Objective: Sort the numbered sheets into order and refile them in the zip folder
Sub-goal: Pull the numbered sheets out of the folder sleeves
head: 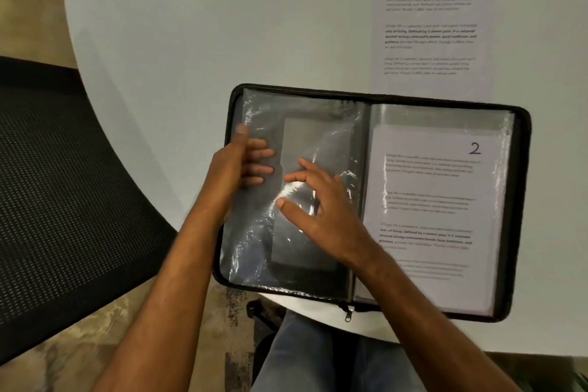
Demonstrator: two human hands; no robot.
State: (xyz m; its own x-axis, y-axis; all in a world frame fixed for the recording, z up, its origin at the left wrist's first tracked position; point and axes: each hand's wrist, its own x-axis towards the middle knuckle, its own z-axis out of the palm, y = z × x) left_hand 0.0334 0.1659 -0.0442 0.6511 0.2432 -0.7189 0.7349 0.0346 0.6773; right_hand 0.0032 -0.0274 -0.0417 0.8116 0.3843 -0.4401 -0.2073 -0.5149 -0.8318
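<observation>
Clear sleeve (321, 124) lies under right fingers (305, 165).

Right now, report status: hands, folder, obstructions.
Left hand grips empty clear plastic sleeve; right hand flat on it. Black zip folder open, sheet 2 filed. Nothing obstructing.

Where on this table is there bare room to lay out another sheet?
Bare white table lies beyond the zip folder and left of the loose sheet. The near edge is crowded by the folder and both hands: left hand, right hand.
</observation>
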